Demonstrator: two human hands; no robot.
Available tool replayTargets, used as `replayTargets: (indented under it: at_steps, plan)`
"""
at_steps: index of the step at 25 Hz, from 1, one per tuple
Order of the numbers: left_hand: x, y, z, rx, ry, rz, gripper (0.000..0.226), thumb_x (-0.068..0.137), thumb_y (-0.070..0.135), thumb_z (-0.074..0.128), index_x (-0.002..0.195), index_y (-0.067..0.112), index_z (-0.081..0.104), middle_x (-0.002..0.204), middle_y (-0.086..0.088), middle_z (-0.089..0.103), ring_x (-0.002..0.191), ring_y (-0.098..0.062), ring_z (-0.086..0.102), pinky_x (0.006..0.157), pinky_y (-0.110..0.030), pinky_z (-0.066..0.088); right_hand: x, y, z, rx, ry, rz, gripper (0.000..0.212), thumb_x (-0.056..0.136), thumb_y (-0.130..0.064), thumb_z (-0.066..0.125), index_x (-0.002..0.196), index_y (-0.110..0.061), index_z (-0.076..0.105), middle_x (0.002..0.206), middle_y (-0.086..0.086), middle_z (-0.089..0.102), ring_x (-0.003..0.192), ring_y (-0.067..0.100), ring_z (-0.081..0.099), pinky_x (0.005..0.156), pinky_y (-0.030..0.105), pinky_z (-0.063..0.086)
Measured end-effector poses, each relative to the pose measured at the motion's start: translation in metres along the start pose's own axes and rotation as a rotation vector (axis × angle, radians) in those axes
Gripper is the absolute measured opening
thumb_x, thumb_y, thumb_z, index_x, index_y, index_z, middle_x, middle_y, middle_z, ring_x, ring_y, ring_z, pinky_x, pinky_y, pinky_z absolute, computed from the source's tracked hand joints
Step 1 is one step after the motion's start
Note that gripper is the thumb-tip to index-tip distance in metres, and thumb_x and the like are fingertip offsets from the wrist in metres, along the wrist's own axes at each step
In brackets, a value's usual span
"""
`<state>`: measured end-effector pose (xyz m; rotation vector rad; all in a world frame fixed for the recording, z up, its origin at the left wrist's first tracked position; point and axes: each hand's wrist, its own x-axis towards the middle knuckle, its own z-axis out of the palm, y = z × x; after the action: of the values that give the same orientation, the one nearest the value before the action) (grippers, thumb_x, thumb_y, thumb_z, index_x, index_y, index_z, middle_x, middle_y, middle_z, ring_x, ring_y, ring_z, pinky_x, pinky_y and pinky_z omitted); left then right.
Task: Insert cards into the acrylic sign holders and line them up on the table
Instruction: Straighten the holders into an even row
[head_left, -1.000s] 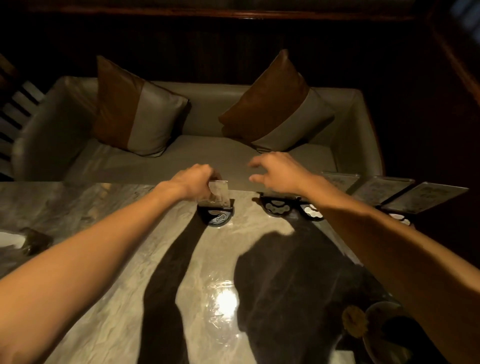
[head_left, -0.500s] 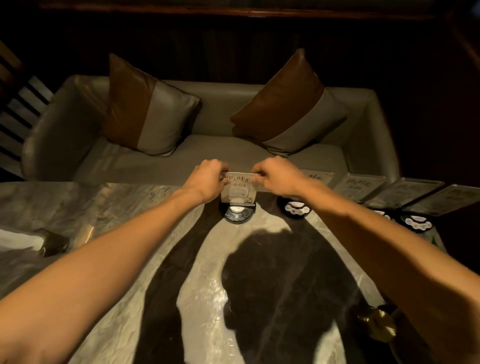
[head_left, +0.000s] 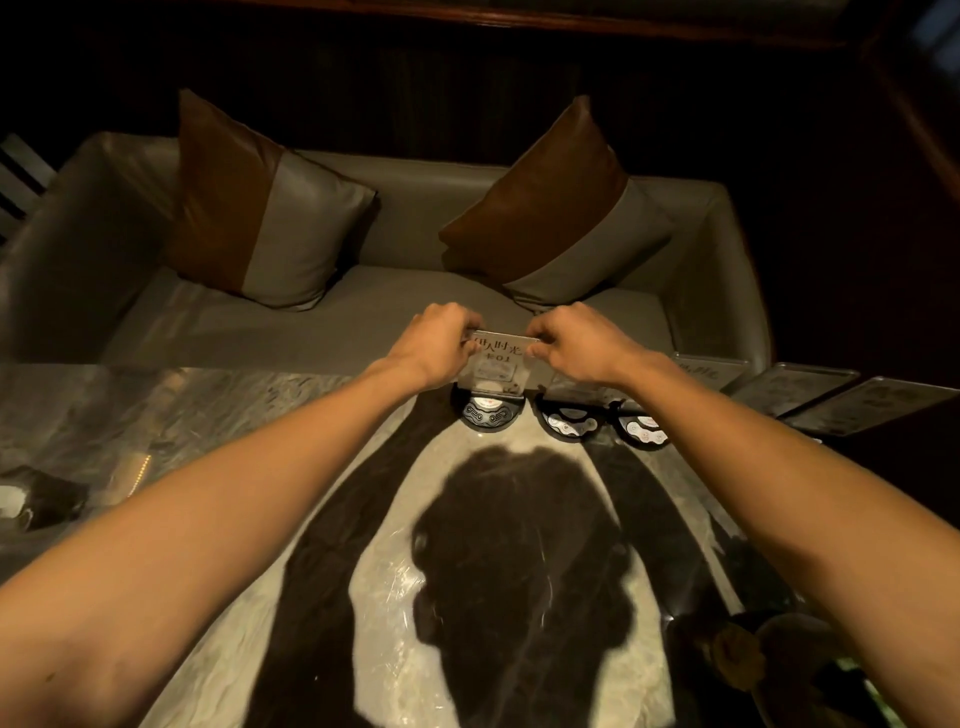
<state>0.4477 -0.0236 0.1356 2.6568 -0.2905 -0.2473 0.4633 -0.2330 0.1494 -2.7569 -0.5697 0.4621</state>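
table (head_left: 270, 431): polished veined marble, glossy | sign holder (head_left: 498, 364) at 12 o'clock: clear glossy acrylic | sofa (head_left: 405, 301): smooth grey leather | cushions (head_left: 270, 218): brown-grey, satin sheen

Head-worn view, down over table (head_left: 218, 426)

The veined grey marble bench (head_left: 234, 431) gleams. Two brown-and-grey leather cushions (head_left: 270, 218) sit on a grey sofa (head_left: 363, 301). Black round bases (head_left: 488, 413) carry white markings.
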Motion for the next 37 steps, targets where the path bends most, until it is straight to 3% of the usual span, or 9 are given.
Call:
replayTargets:
  at_steps: [9, 14, 17, 27, 33, 37]
  plan:
    - [0.008, 0.008, 0.002, -0.032, -0.028, 0.006, 0.017, 0.094, 0.020, 0.068, 0.109, 0.018, 0.073, 0.110, -0.007, 0.075, 0.105, -0.026, 0.068, 0.086, -0.035, 0.052, 0.005, 0.017, 0.002, 0.047, -0.010, 0.027, 0.017, 0.096, -0.033, 0.063, 0.106, -0.027, 0.075, 0.090, -0.004, 0.068, 0.084, 0.017, 0.063, 0.068, 0.031, 0.042]
    - [0.009, 0.006, 0.002, -0.039, -0.059, 0.015, 0.015, 0.093, 0.019, 0.068, 0.107, 0.018, 0.073, 0.108, -0.005, 0.076, 0.102, -0.023, 0.069, 0.081, -0.032, 0.051, 0.006, 0.018, 0.002, 0.050, -0.022, 0.027, 0.017, 0.096, -0.034, 0.063, 0.105, -0.027, 0.075, 0.094, -0.004, 0.071, 0.084, 0.016, 0.064, 0.070, 0.034, 0.050]
    - [0.008, 0.007, 0.004, -0.033, -0.044, 0.022, 0.018, 0.094, 0.018, 0.067, 0.111, 0.017, 0.073, 0.110, -0.006, 0.076, 0.103, -0.024, 0.069, 0.085, -0.034, 0.053, 0.005, 0.020, 0.001, 0.051, -0.029, 0.027, 0.014, 0.096, -0.033, 0.063, 0.102, -0.027, 0.075, 0.088, -0.007, 0.068, 0.078, 0.010, 0.060, 0.061, 0.030, 0.043]
    - [0.005, 0.005, 0.004, -0.003, -0.035, 0.038, 0.020, 0.093, 0.020, 0.067, 0.112, 0.018, 0.073, 0.108, -0.007, 0.075, 0.102, -0.026, 0.069, 0.087, -0.039, 0.053, 0.001, 0.017, 0.003, 0.020, 0.014, -0.029, 0.015, 0.097, -0.031, 0.062, 0.102, -0.024, 0.074, 0.073, -0.014, 0.057, 0.071, 0.011, 0.056, 0.056, 0.026, 0.034]
    - [0.006, 0.005, 0.004, -0.013, -0.045, 0.019, 0.018, 0.095, 0.020, 0.065, 0.112, 0.017, 0.072, 0.109, -0.007, 0.075, 0.103, -0.027, 0.068, 0.085, -0.037, 0.050, 0.000, 0.013, 0.002, 0.025, -0.001, 0.012, 0.019, 0.097, -0.029, 0.061, 0.109, -0.021, 0.074, 0.093, 0.000, 0.068, 0.089, 0.022, 0.064, 0.071, 0.033, 0.045]
    - [0.011, 0.004, 0.001, -0.013, -0.116, 0.005, 0.020, 0.092, 0.022, 0.068, 0.112, 0.018, 0.072, 0.107, -0.004, 0.075, 0.098, -0.023, 0.068, 0.074, -0.031, 0.049, 0.001, 0.013, -0.003, 0.057, -0.053, 0.040, 0.034, 0.093, -0.037, 0.068, 0.123, -0.021, 0.069, 0.116, 0.005, 0.071, 0.107, 0.024, 0.066, 0.091, 0.040, 0.053]
